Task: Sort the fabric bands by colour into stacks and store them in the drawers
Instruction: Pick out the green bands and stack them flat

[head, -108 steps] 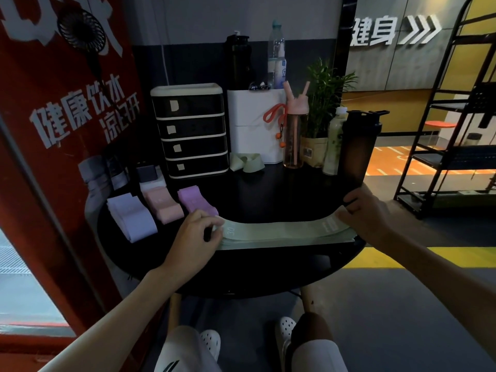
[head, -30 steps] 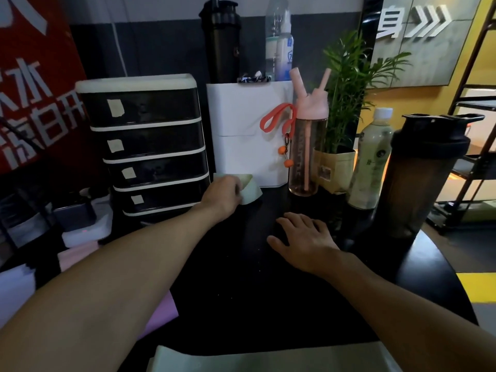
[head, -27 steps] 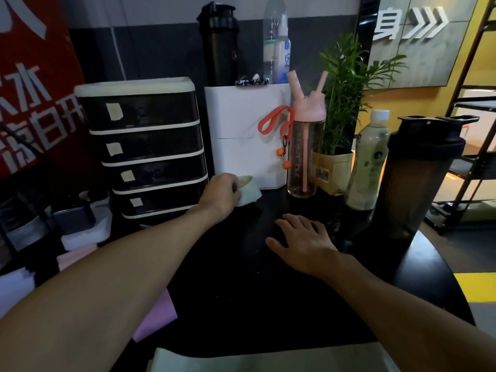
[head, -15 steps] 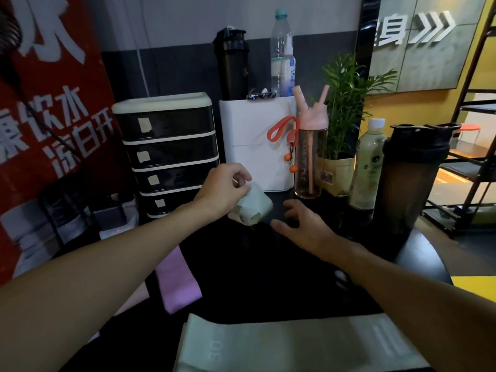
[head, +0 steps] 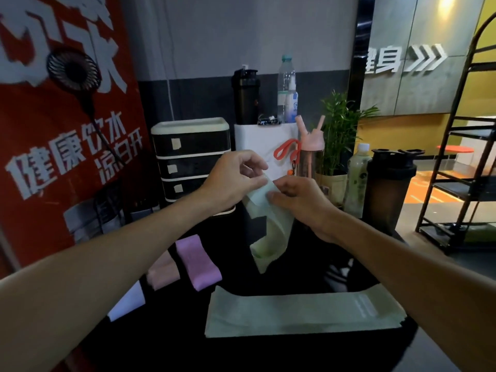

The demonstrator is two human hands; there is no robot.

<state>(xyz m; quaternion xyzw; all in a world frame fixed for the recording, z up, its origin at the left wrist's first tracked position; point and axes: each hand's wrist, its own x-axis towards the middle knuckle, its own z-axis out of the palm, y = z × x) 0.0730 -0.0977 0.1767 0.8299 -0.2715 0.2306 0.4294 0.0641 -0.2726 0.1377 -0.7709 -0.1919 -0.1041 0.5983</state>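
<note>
Both hands hold a pale green fabric band up above the black table; it hangs down from my fingers. My left hand pinches its top edge and my right hand grips it just beside. A flat stack of green bands lies near the table's front edge. To the left lie a purple stack, a pink stack and a white-lilac stack, partly hidden by my left arm. The black drawer unit stands at the back, drawers shut.
A white box with a black shaker and a water bottle on top stands beside the drawers. A pink bottle, a potted plant, a green bottle and a dark shaker line the back right. A red banner stands at left.
My left hand lifted the small green band from beside the white box and brought it toward me. My right hand left the table and took hold of it; the band has unfolded.
</note>
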